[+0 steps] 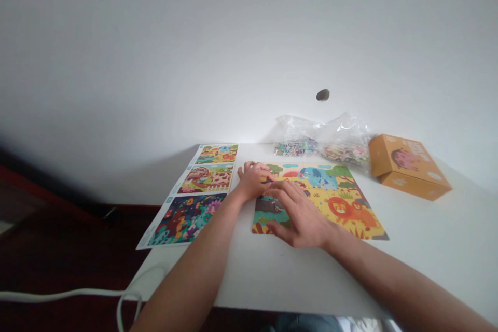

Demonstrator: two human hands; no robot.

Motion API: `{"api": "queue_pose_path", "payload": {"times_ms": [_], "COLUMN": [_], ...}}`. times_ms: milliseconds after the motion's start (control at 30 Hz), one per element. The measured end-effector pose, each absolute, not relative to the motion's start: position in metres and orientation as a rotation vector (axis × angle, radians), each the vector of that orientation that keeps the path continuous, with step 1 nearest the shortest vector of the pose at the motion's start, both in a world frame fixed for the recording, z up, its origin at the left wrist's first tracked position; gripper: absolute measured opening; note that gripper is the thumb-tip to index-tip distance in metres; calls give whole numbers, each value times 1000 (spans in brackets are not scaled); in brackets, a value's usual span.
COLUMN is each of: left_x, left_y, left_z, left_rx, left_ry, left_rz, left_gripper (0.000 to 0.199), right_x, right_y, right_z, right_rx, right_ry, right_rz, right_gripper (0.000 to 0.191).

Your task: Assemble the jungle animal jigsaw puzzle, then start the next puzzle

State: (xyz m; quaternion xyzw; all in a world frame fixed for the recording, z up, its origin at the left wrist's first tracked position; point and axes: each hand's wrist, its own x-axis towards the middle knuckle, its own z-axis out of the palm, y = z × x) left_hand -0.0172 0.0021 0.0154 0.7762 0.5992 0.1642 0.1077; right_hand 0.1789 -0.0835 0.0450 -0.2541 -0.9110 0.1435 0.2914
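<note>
A colourful animal puzzle point(327, 194) lies flat on the white table point(264, 275), with a blue elephant at its top and orange lions at its lower right. My left hand point(252, 181) is at the puzzle's upper left edge, fingers bent; whatever is under its fingertips is hidden. Over the left part of the puzzle, my right hand point(298, 212) has its fingers spread, fingertips touching or close to the surface near my left hand. Nothing shows in its grasp.
A sheet with three printed pictures point(194, 192) lies at the left. Behind the puzzle are clear plastic bags of small pieces point(298, 146). An orange box point(408, 166) stands at the back right. A white cable point(70, 293) runs by the front left corner.
</note>
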Motion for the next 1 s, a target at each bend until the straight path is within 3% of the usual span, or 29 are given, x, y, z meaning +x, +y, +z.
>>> {"api": "queue_pose_path", "payload": {"times_ms": [100,267,633,733,833,1000], "left_x": [-18,-19,-19,-19,-20,-21], "left_y": [3,2,3,0,-5,-13], "left_z": [15,16,13,16,22,31], "left_rx": [2291,2278,2354,2375,2369,2397], "left_ry": [1748,1731,1692,1667,1586,1363], "left_rz": [503,465,501,500,432,207], "left_gripper": [16,17,17,17,23,58], "right_x": [178,177,182,199,246,365], "right_y": [-83,-80,-79,-68,-42,5], "right_z": [43,38,36,42,55,57], "right_rx": [-576,-645,-694,-1035,-1706,-2491], "right_ry": [-2627,-2545,-2685,-2461,-1942,-1204], "right_rz": [402,364,422,251,-119,-239], "right_gripper": [30,39,23,29,44,87]}}
